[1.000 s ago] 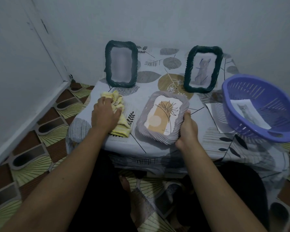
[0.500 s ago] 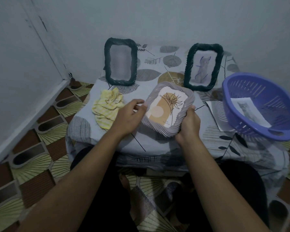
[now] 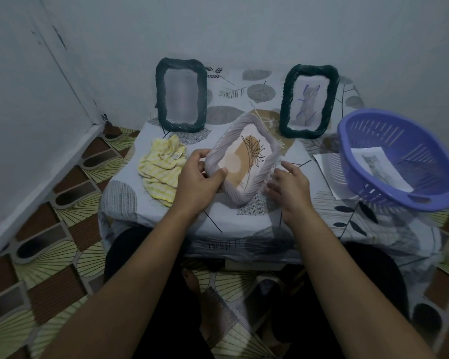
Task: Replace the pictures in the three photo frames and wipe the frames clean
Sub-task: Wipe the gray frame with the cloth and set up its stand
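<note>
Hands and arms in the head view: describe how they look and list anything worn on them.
Two bare hands, the left hand and the right hand, with no gloves. No ring, watch or bracelet shows on either. The left forearm and right forearm are uncovered down to the picture's bottom edge; no sleeve is in view. Fine marks are too dim to tell.

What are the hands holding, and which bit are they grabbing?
The left hand holds the pale grey photo frame by its lower left edge, thumb on the front. The right hand is open beside the frame, holding nothing.
</note>
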`<state>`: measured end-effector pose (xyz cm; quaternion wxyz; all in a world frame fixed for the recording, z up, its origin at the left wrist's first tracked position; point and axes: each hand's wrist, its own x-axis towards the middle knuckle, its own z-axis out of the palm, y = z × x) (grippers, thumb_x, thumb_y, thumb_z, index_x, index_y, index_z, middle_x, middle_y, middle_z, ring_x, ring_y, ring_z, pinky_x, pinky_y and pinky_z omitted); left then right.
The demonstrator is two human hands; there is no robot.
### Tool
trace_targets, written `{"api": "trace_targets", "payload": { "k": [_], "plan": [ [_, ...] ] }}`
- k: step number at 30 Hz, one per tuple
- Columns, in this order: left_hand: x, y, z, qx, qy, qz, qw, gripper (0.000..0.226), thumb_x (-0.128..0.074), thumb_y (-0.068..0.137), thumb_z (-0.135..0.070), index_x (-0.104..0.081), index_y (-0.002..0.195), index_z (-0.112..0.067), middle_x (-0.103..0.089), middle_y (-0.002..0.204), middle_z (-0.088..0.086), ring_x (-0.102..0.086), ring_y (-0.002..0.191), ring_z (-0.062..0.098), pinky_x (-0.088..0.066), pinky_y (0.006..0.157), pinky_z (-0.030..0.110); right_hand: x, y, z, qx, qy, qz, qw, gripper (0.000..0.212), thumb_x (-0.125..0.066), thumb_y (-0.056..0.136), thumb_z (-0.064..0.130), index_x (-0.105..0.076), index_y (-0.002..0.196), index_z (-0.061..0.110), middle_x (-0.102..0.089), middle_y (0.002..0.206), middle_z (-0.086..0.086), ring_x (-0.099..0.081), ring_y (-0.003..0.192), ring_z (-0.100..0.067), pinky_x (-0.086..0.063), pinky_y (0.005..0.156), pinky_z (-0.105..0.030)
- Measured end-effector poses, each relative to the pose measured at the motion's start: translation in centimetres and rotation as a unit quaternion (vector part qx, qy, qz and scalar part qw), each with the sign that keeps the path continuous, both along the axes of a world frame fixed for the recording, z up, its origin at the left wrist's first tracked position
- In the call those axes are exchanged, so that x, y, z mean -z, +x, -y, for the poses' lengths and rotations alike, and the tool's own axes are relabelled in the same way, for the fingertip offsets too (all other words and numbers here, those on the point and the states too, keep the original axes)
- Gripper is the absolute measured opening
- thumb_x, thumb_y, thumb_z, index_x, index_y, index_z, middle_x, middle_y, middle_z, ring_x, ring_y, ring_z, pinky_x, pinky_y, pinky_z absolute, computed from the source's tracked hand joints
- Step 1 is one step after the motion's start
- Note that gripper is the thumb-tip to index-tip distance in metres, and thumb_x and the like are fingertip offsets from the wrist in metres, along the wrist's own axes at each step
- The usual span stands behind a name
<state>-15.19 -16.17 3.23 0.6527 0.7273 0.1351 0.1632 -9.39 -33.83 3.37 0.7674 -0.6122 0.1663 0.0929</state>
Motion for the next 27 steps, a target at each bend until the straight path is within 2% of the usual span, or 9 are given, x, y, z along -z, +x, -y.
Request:
{"api": "trace_targets", "payload": {
  "k": [2, 4, 8, 12, 15, 18, 20, 24, 27],
  "plan": [
    [-0.2, -0.1, 0.0, -0.009, 0.076, 0.026, 0.997, 0.029, -0.074, 0.079, -0.023, -0.059, 0.102, -0.032, -0.074, 0.091, -0.001, -0.072, 0.083, 0.022, -0.061, 0.071, 0.050, -0.4, 0.0, -0.1, 0.002, -0.033, 0.028, 0.999, 0.031, -0.057, 0.095, 0.012, -0.060, 0.126, 0.020, -0.063, 0.087, -0.003, -0.060, 0.077, -0.015, -0.058, 0.078, -0.035],
    [-0.3, -0.2, 0.4, -0.021, 0.182, 0.066, 0.981, 0.024, -0.073, 0.081, -0.019, -0.061, 0.101, -0.026, -0.070, 0.079, -0.001, -0.066, 0.070, 0.018, -0.056, 0.066, 0.041, -1.0, 0.0, -0.4, -0.017, -0.003, 0.048, 0.999, 0.026, -0.060, 0.097, 0.014, -0.062, 0.122, 0.019, -0.067, 0.100, -0.006, -0.062, 0.087, -0.019, -0.058, 0.084, -0.036],
    [-0.8, -0.7, 1.5, -0.025, 0.362, 0.164, 0.917, 0.019, -0.068, 0.087, -0.021, -0.063, 0.104, -0.015, -0.068, 0.079, 0.002, -0.061, 0.068, 0.021, -0.048, 0.062, 0.034, -2.5, -0.2, -1.2, -0.074, 0.119, 0.047, 0.989, 0.032, -0.052, 0.102, 0.028, -0.056, 0.130, 0.015, -0.065, 0.122, -0.009, -0.065, 0.101, -0.027, -0.054, 0.092, -0.040],
    [-0.5, -0.8, 2.4, -0.013, 0.508, 0.195, 0.839, 0.016, -0.061, 0.092, -0.024, -0.066, 0.103, -0.015, -0.064, 0.080, 0.006, -0.060, 0.070, 0.029, -0.049, 0.055, 0.040, -3.3, -0.2, -0.8, -0.088, 0.239, 0.028, 0.967, 0.044, -0.047, 0.101, 0.046, -0.057, 0.123, 0.009, -0.065, 0.112, -0.013, -0.069, 0.098, -0.029, -0.058, 0.088, -0.045],
    [0.1, -0.7, 2.5, 0.021, 0.526, 0.207, 0.824, 0.019, -0.073, 0.086, -0.013, -0.070, 0.105, -0.015, -0.068, 0.088, 0.005, -0.060, 0.073, 0.029, -0.052, 0.055, 0.040, -3.2, 0.0, -0.4, -0.078, 0.241, 0.022, 0.967, 0.041, -0.046, 0.102, 0.042, -0.058, 0.117, 0.006, -0.065, 0.106, -0.014, -0.069, 0.096, -0.028, -0.059, 0.087, -0.044],
    [0.8, -0.6, 2.2, 0.112, 0.539, 0.225, 0.804, 0.029, -0.070, 0.087, -0.010, -0.072, 0.115, -0.019, -0.070, 0.107, 0.003, -0.062, 0.089, 0.028, -0.055, 0.069, 0.039, -2.8, 0.1, -0.3, -0.068, 0.198, 0.020, 0.978, 0.039, -0.049, 0.103, 0.034, -0.056, 0.126, 0.003, -0.068, 0.110, -0.017, -0.069, 0.094, -0.027, -0.062, 0.073, -0.040],
    [1.2, -0.5, 2.1, 0.152, 0.548, 0.218, 0.793, 0.034, -0.065, 0.089, -0.012, -0.070, 0.120, -0.023, -0.067, 0.115, 0.002, -0.059, 0.098, 0.029, -0.055, 0.074, 0.042, -2.4, 0.3, -0.1, -0.058, 0.183, 0.033, 0.981, 0.031, -0.050, 0.103, 0.024, -0.051, 0.130, 0.007, -0.068, 0.112, -0.015, -0.069, 0.095, -0.027, -0.061, 0.079, -0.043],
    [1.2, -0.4, 1.7, 0.218, 0.530, 0.187, 0.798, 0.032, -0.062, 0.089, -0.020, -0.070, 0.120, -0.022, -0.065, 0.119, 0.002, -0.057, 0.107, 0.028, -0.055, 0.080, 0.048, -1.7, 0.5, 0.4, -0.038, 0.164, 0.053, 0.984, 0.032, -0.052, 0.101, 0.009, -0.054, 0.133, 0.005, -0.071, 0.105, -0.011, -0.071, 0.090, -0.024, -0.060, 0.080, -0.043],
    [0.5, -0.5, 1.9, 0.249, 0.490, 0.165, 0.819, 0.030, -0.065, 0.092, -0.025, -0.071, 0.119, -0.014, -0.068, 0.116, 0.002, -0.060, 0.108, 0.022, -0.052, 0.091, 0.041, -1.0, 0.7, 0.7, -0.025, 0.146, 0.054, 0.987, 0.034, -0.054, 0.100, 0.008, -0.055, 0.133, 0.000, -0.071, 0.109, -0.016, -0.071, 0.092, -0.026, -0.061, 0.074, -0.040]
  ]
}}
